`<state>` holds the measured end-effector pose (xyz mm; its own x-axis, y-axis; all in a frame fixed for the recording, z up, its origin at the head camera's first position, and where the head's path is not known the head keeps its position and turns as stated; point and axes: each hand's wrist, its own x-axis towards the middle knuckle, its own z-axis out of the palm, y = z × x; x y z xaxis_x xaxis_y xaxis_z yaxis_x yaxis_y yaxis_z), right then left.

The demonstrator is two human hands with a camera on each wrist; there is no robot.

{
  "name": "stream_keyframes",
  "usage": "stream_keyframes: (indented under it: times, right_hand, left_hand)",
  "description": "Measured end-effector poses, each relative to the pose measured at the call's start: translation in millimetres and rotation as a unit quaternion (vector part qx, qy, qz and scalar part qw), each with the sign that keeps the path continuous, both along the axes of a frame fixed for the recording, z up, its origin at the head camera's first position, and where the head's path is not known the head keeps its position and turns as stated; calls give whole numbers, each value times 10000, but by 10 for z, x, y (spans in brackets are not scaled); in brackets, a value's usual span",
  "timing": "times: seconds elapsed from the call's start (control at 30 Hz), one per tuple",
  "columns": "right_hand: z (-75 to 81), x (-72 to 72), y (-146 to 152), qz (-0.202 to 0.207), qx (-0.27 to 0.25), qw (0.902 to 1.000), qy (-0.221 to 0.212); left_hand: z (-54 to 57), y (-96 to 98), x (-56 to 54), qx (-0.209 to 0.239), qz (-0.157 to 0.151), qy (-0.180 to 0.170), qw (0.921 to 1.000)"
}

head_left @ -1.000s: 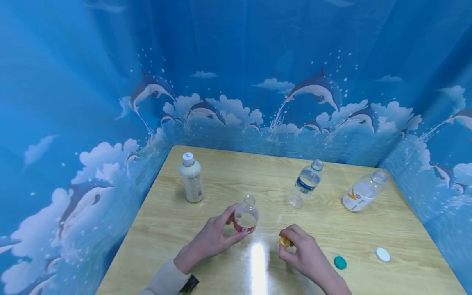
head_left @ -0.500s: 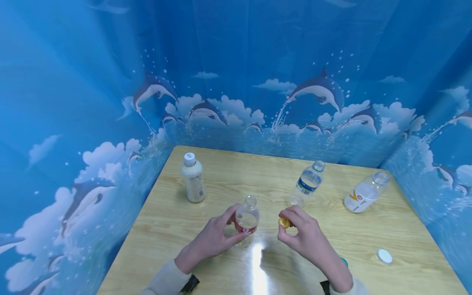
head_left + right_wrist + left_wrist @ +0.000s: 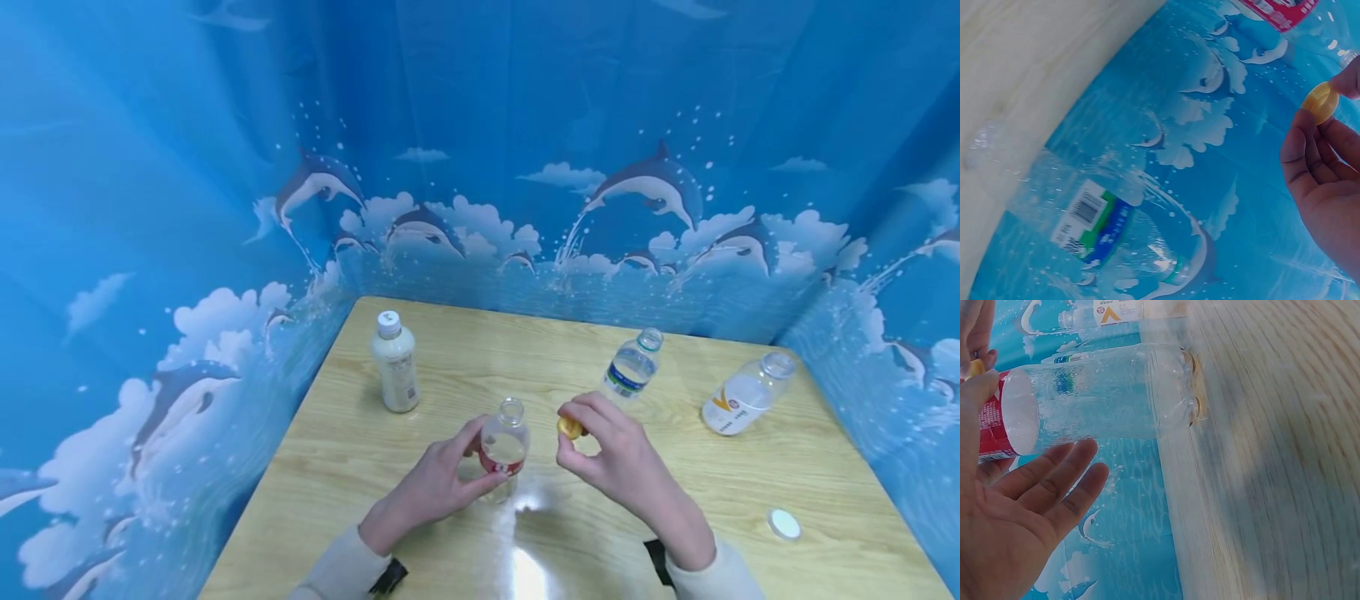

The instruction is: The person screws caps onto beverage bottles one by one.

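Note:
My left hand (image 3: 442, 475) grips a clear plastic bottle with a red label (image 3: 504, 442) between thumb and index finger. In the left wrist view the bottle (image 3: 1104, 394) stands with its base on the table, and the other fingers (image 3: 1054, 487) are spread below the label. Its mouth is uncapped in the head view. To the right of that bottle, my right hand (image 3: 618, 454) pinches a yellow bottle cap (image 3: 570, 427) between thumb and fingertips, apart from the bottle neck. The right wrist view has the cap (image 3: 1321, 103) tilted, its hollow side partly showing.
An uncapped clear bottle with a blue-green label (image 3: 632, 367) stands behind my right hand. Farther right is another uncapped bottle with a white label (image 3: 746, 393). A capped white bottle (image 3: 395, 367) stands at the left. A white cap (image 3: 784, 524) lies at the right on the wooden table (image 3: 352, 500).
My right hand has lifted the yellow cap and carried it forward and slightly left, towards the red-label bottle. The green cap is now hidden behind the right arm. My left hand stays nearly still.

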<state>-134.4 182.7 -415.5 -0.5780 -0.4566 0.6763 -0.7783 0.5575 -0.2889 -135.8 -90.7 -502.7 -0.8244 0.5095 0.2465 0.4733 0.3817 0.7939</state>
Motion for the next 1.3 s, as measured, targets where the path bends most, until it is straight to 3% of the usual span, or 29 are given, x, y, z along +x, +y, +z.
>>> stream_keyframes:
  times: [0.6, 0.9, 1.3]
  right_hand:
    - [384, -83, -228, 281, 154, 9994, 118]
    - [497, -102, -351, 424, 136, 9990, 105]
    - [517, -136, -519, 785, 290, 9964, 163]
  left_hand:
    - [0, -2, 1, 53, 11, 52, 10000]
    - [-6, -8, -5, 140, -43, 84, 9999]
    - [-26, -9, -16, 214, -136, 509, 9984]
